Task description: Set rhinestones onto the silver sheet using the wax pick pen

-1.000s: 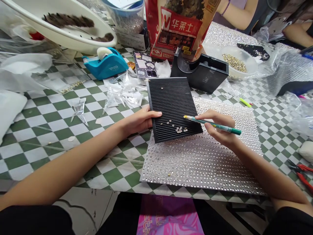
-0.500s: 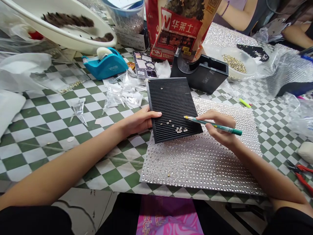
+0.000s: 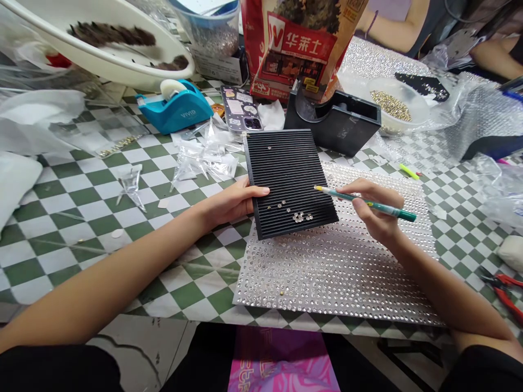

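My left hand grips the left edge of a black ridged tray, thumb on top and fingers underneath. Several small clear rhinestones lie near the tray's lower edge, and a single one sits close to its top. In my right hand is a green pencil-shaped picking pen, pinched between thumb and fingers. Its yellowish tip is over the tray's right part, with a tiny bright speck at the end; whether it touches the ridges I cannot tell. Below the tray lies a sheet studded with rows of rhinestones.
Behind the tray stand a black tape dispenser, a blue tape dispenser, a phone and a red paper bag. A bowl of gold beads is at back right, pliers at far right. Another person's arm shows beyond.
My right hand has moved to the right and slightly up with the pen, its tip shifting across the tray. The left hand and tray stay nearly in place.
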A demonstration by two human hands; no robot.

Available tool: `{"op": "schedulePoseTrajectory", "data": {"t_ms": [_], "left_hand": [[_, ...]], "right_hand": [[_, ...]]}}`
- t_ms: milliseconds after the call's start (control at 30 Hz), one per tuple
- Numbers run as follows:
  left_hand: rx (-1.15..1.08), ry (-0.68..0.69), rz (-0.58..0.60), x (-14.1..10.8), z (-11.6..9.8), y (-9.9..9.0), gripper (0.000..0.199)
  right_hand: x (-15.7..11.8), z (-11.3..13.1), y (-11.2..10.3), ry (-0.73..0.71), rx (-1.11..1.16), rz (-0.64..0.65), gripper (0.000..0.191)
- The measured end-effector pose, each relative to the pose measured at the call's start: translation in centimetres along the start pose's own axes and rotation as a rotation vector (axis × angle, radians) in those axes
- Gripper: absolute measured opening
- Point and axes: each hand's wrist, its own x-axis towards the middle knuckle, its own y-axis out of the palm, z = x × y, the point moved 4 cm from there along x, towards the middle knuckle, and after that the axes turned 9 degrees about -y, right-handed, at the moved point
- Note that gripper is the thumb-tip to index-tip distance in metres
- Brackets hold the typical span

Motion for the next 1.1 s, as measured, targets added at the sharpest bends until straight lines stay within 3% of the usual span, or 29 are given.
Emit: {"op": "schedulePoseTrajectory", "data": {"t_ms": [133,200,467,633,933,1100], "left_hand": [[-0.003,-0.019,-0.026,-0.1,0.0,0.0,0.042],[-0.008,-0.029,-0.041,-0.2,0.0,0.0,0.041],[0.002,-0.042,-0.069,-0.4,-0.2,0.3,0.038],[0.015,-0.025,-0.049,-0.4,-0.1,0.2,0.039],[0.059,0.016,0.01,-0.3,-0.1,0.0,0.037],[0.043,0.017,0.024,-0.3,0.0,0.1,0.046]], "right_hand": [[-0.2,-0.8,-0.8,0.059,-0.129,-0.202,0.025],[-0.3,-1.4,-1.0,0.121,-0.186,-0.234,0.021],[-0.4,-3.8,-0.8,0.248,-0.285,-0.129,0.019],[-0.6,-4.1,-0.6,0.241,-0.252,-0.125,0.018],[0.1,-3.6,-1.5,0.205,-0.241,-0.215,0.016],[1.6,-1.5,-1.1,0.169,-0.17,-0.211,0.017]]}}
